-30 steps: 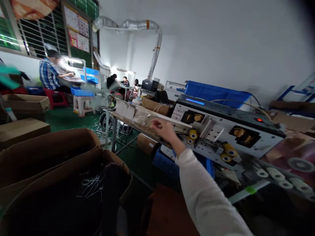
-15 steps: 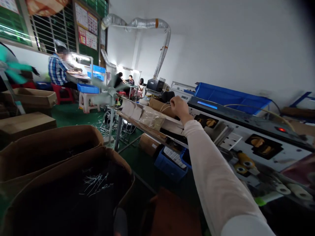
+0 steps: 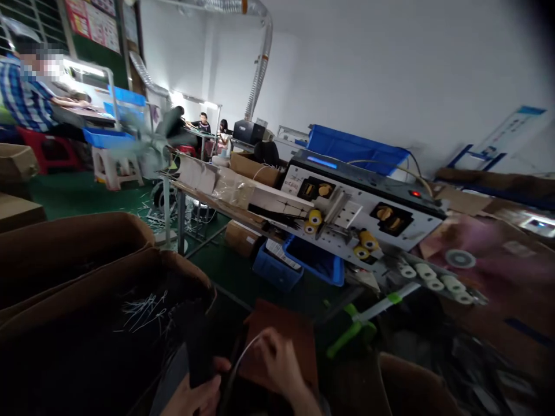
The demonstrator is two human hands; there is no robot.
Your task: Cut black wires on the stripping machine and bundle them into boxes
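Low in the view, my left hand [image 3: 197, 396] is closed on a dark flat piece [image 3: 197, 349], whose exact kind is too dim to make out. Just to its right, my right hand [image 3: 280, 364] pinches a thin white cord [image 3: 248, 348]. From those fingers the cord curves down toward my left hand; its lower end is lost in shadow. Beneath my right hand lies a red-brown flat surface [image 3: 281, 316]. A large cardboard box [image 3: 176, 266] at the left holds dark material with several thin white strings [image 3: 145, 309] on top.
A wire-processing-like machine [image 3: 359, 202] with knobs and yellow rollers stands ahead on a bench. Blue crates [image 3: 277, 268] sit under it. Green stand legs [image 3: 353, 338] are at the right. A spinning fan [image 3: 158, 141] and seated co-workers [image 3: 26, 86] appear at the left.
My right hand has come back from the machine's left end to low in front of me and now pinches the white cord. My left hand has come into clear view. The camera has turned right.
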